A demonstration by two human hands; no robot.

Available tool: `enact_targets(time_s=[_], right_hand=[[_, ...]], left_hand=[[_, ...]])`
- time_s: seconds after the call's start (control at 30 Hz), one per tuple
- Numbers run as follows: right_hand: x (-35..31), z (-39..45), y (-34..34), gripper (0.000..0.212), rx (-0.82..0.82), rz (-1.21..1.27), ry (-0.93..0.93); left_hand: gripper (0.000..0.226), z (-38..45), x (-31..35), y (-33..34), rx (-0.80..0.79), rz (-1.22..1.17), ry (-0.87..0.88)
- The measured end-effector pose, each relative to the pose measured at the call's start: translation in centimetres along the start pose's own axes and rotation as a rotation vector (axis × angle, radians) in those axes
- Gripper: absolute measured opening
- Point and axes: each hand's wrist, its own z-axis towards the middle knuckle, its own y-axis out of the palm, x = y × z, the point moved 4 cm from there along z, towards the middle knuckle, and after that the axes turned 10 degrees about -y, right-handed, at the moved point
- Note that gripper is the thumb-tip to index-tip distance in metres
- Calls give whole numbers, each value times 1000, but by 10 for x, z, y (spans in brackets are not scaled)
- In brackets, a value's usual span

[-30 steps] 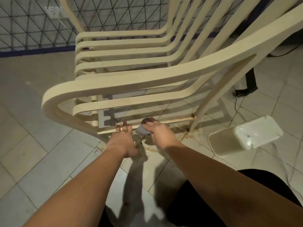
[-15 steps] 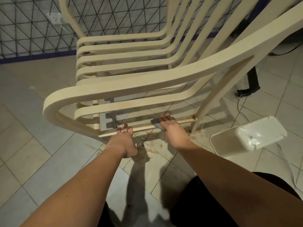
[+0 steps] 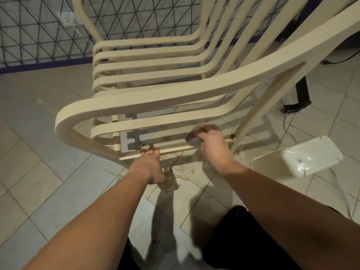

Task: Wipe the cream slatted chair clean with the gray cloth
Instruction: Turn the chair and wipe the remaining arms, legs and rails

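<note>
Chair, cream, slatted, 1 in view, stands on a tiled floor with its side toward the camera; 1 broad curved armrest crosses the frame from lower left to upper right. Seat slats countable at their curved front ends: 5, running back and turning up into the backrest. Below the armrest sit 1 curved side slat and, lower down, 1 thin straight rail joining front leg to rear leg. Hands in view: 2. Left hand reaches to the rail, fingers straight and close together, tips touching the rail's near face; it grips nothing. Right hand is curled over 1 gray cloth, bunched, pressing it against the same rail near the rear leg; the cloth shows at the left of the fingers, the rest hidden under the hand. Brown stain marks the rail's right end at the leg joint. Brownish wet patch lies on the tiles just beneath the rail, between the 2 forearms. White plastic tub, 1, stands tilted on the floor right of the rear leg. Wall behind carries a black triangular grid and 1 white socket.
</note>
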Motion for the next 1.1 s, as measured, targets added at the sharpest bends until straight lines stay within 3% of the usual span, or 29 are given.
enact_targets(time_s=[0.07, 0.13, 0.3, 0.47, 0.53, 0.6, 0.63, 0.7, 0.77, 0.87, 0.93, 1.0, 1.1], right_hand=[[16, 6, 9, 51, -166, -126, 129], [20, -5, 29, 59, -309, -182, 102], [16, -24, 25, 57, -130, -88, -35], [-27, -43, 30, 64, -463, -30, -260], [-27, -32, 17, 65, -333, -64, -282], [-9, -16, -1, 60, -100, -166, -144], [4, -12, -6, 57, -79, -249, -34], [23, -18, -4, 55, -215, -348, 151], [21, -30, 2, 61, -293, -268, 262], [-11, -38, 11, 72, -248, -42, 128], [-26, -31, 9, 67, -173, -25, 28], [-20, -16, 2, 59, -110, -104, 33], [19, -10, -3, 54, -266, -347, 147]], left_hand=[[93, 1, -1, 0, -4, -4, 0], [93, 2, -1, 0, -12, -6, 3], [92, 4, 1, 1, -17, 6, 2], [92, 3, 3, 0, -8, 8, 8], [93, 4, 2, 1, -2, 14, 10], [94, 5, 2, 1, -10, 12, 9], [94, 5, 1, 2, -12, 10, 9], [94, 3, 1, 1, -10, 8, 10], [93, 3, 2, -1, -7, 5, 15], [92, 4, 2, 0, -6, 1, 18], [92, 5, 2, 1, 0, -5, 13], [93, 6, 0, 1, -2, -7, 12], [93, 6, -2, 2, -6, -23, 17]])
